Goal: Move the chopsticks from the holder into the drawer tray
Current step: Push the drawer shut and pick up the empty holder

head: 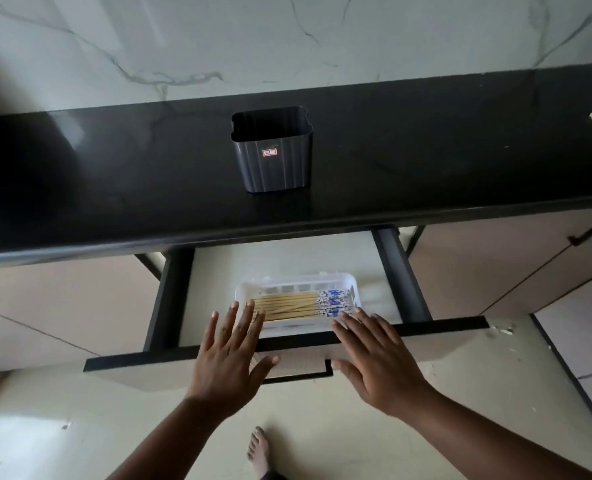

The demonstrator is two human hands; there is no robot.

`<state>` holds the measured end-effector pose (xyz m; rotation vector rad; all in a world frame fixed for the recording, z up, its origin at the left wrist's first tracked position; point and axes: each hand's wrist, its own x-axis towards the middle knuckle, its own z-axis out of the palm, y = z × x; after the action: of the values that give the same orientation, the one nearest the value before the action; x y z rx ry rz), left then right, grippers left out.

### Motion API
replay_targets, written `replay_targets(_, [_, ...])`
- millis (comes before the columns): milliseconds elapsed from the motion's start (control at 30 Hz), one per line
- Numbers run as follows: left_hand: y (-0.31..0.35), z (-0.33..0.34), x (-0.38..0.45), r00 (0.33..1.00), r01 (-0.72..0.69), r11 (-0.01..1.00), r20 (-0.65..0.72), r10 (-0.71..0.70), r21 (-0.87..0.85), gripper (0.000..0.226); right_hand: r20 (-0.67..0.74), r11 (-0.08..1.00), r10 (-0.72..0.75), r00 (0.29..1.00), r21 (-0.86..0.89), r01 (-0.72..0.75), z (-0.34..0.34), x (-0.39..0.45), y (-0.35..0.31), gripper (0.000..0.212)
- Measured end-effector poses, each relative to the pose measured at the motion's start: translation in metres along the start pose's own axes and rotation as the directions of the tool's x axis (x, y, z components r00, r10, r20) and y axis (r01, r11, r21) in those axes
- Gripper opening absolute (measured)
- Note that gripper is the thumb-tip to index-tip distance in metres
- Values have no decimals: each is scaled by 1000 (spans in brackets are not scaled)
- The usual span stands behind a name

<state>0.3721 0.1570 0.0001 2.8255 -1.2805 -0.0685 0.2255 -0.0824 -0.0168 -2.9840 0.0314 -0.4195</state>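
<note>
closing looks like the step left — the chopsticks [301,305] lie flat in the tray [253,289] near the front edge of the drawer [405,332], and the holder [272,150] stands bare mid-worktop. left hand [230,355] and right hand [374,358] are spread wide, holding nothing, over the front edge. push evenly with both palms — slowly, so the tray doesn't slide.

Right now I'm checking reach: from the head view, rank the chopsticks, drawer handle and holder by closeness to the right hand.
1. Drawer handle, just left of the right hand.
2. Chopsticks, in the tray beyond its fingers.
3. Holder, up on the counter, farthest.
</note>
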Motion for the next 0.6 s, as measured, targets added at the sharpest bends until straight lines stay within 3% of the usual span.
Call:
replay_targets(200, [3, 24, -31, 996, -20, 1000, -89, 19, -11, 77, -4, 988, -88, 996, -127, 87, 15, -36, 11, 69])
replay_targets(600, [-19, 24, 15, 993, -51, 998, -108, 54, 33, 82, 157, 974, -25, 987, -217, 59, 14, 6, 26, 84])
